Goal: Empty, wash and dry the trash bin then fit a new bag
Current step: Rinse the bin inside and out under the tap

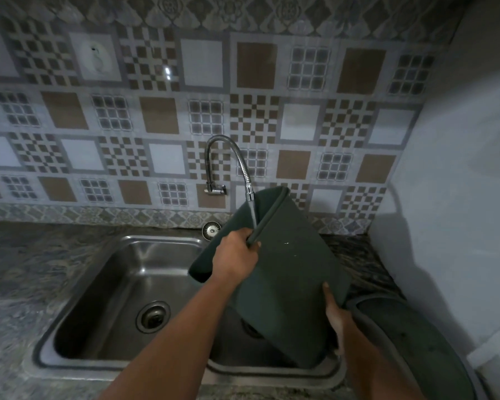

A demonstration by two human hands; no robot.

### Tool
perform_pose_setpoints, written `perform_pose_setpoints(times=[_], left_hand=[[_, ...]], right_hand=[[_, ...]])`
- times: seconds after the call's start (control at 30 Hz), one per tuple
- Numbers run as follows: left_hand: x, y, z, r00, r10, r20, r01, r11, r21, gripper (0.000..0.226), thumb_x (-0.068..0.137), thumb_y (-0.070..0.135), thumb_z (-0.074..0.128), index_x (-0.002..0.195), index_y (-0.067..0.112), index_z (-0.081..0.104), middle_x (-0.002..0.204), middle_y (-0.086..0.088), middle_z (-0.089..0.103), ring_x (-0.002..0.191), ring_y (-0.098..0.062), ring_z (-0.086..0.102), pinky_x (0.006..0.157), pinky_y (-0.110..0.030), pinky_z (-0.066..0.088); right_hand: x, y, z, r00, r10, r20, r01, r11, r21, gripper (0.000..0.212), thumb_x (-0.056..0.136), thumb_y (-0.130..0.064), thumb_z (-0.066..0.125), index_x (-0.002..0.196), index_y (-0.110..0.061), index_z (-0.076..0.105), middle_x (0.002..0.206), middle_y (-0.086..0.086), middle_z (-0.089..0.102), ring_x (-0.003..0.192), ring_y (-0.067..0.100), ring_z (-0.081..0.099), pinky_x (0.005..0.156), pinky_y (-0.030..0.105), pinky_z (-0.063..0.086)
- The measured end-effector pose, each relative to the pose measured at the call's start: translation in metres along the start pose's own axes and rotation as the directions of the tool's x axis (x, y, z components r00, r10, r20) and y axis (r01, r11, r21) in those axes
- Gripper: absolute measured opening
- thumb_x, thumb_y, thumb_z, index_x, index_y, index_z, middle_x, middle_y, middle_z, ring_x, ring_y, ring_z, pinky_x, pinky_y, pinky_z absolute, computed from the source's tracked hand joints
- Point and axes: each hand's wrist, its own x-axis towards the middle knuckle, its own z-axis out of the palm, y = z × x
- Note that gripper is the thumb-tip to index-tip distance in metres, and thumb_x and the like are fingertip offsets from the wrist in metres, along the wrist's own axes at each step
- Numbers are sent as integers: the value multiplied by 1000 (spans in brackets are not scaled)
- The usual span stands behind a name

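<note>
Over the right half of the steel sink (78, 310) I find the dark green trash bin (286, 272) held off the basin and tilted, its open mouth turned up and to the left toward the tap. The flexible chrome faucet (228, 157) rises from the tiled wall (156, 111) and curves down so that its nozzle sits at the bin's upper rim; a thin stream of water runs from it into the mouth.

My left hand (237, 255) grips the near edge of the rim, fingers (253, 246) curled over the lip and clamped on it. My right hand (337, 316) supports the bin at its lower end, the thumb lying up along the outer wall; the remaining fingers pass behind the bin and I cannot see how they lie, though the hand plainly holds the bin's base.

The sink drain (153, 316) is visible in the left part of the basin, uncovered. A round metal strainer (212, 230) lies on the surface (26, 255) behind the sink, close to the wall. To the right of the sink, on the same mottled stone surface, lies a dark green lid (416, 347) of matching colour, just beside my right wrist. A plain white wall (459, 197) closes the right side.
</note>
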Motion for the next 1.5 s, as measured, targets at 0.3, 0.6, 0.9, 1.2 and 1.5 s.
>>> perform_pose_setpoints(times=[0.3, 0.6, 0.9, 1.2, 1.5], left_hand=[[11, 31, -16, 998, -25, 62, 29, 997, -69, 17, 84, 15, 71, 99, 20, 66, 86, 4, 71, 77, -14, 68, 75, -35, 60], [1, 60, -23, 971, 22, 237, -22, 1000, -4, 44, 90, 7, 61, 130, 10, 42, 111, -13, 63, 96, -29, 64, 87, -44, 58], [3, 52, -26, 994, 5, 112, -7, 1000, 10, 25, 88, 9, 62, 113, 6, 61, 106, -14, 67, 96, -32, 66, 87, -44, 59], [-13, 26, -47, 847, 199, 493, -143, 978, -150, 75, 80, 18, 80, 141, 22, 38, 118, -3, 63, 102, -22, 65, 93, -43, 58], [-38, 30, -33, 855, 424, 298, -496, 836, 235, 42, 85, 31, 68, 121, 23, 49, 98, -2, 66, 86, -27, 66, 81, -51, 57]], right_hand=[[-14, 9, 9, 998, 20, 57, -24, 998, 61, 116, 76, -86, 61, 152, 0, 42, 149, 19, 53, 120, 39, 59, 99, 50, 51], [-17, -5, -2, 998, 35, 45, -37, 999, 32, 107, 79, -86, 52, 149, -4, 52, 152, 18, 52, 136, 39, 50, 118, 54, 36], [-56, 32, 2, 967, 234, 105, -236, 972, 12, 127, 48, -96, 70, 142, -12, 53, 137, 15, 60, 120, 40, 56, 91, 63, 47], [-72, 42, 21, 984, 155, -89, -149, 987, 66, 132, 41, -100, 66, 140, -13, 55, 132, 14, 65, 98, 40, 61, 87, 60, 53], [36, 80, 3, 984, 174, -39, -168, 979, 117, 149, 2, -103, 66, 128, -23, 66, 119, 9, 72, 105, 42, 68, 92, 77, 45]])
